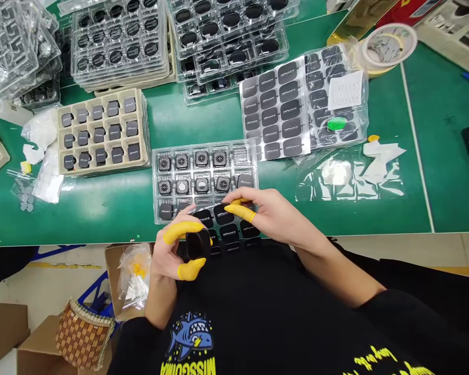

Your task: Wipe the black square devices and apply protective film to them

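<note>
My left hand (175,247), yellow cots on its fingers, is closed around a black square watch case (198,245) with its glossy face toward me. My right hand (263,211) also wears yellow finger cots. Its thumb and finger pinch the edge of a black label on a sheet of labels (230,233) near the table's front edge. Whether that label has lifted off is hard to tell. Just beyond, a clear plastic tray (155,179) holds several watch cases with their backs up and a few dark labelled pieces. My hands hide part of its front row.
A beige tray stack (145,133) with grey labelled pieces stands left. Clear trays of dark round parts (119,73) are piled behind. To the right lie more label sheets (273,112), a tape roll (389,47) and a plastic bag (336,177). A carton (111,276) sits below the table.
</note>
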`<state>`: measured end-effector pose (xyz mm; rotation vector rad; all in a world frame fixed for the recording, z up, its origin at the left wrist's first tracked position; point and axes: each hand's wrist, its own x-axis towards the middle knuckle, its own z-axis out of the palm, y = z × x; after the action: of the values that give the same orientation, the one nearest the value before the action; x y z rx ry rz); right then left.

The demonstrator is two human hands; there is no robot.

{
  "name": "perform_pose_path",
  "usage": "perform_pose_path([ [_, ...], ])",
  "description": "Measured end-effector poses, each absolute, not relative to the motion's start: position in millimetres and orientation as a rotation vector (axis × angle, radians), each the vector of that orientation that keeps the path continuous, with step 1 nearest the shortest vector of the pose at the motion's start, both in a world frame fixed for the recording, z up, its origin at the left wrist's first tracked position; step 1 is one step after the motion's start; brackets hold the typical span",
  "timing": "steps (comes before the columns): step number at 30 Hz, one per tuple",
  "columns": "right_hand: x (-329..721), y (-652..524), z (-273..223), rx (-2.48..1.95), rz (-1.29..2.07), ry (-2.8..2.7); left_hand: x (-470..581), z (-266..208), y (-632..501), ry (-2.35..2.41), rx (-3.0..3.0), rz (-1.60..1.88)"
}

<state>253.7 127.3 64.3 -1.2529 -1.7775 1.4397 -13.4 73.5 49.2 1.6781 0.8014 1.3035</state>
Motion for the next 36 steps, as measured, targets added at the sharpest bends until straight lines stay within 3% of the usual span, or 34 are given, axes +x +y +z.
perform_pose_path([
  [16, 260, 137, 65, -1.145, 1.494, -2.020, -1, 40, 69, 0.844, 1.773, 1.214],
  [27, 257, 128, 61, -1.066, 0.963, -2.294, 5, 38, 70, 0.898, 1.854, 1.321],
  [36, 249, 122, 50, -1.090, 1.235, -2.124, 2, 37, 67, 0.892, 1.805, 1.351],
])
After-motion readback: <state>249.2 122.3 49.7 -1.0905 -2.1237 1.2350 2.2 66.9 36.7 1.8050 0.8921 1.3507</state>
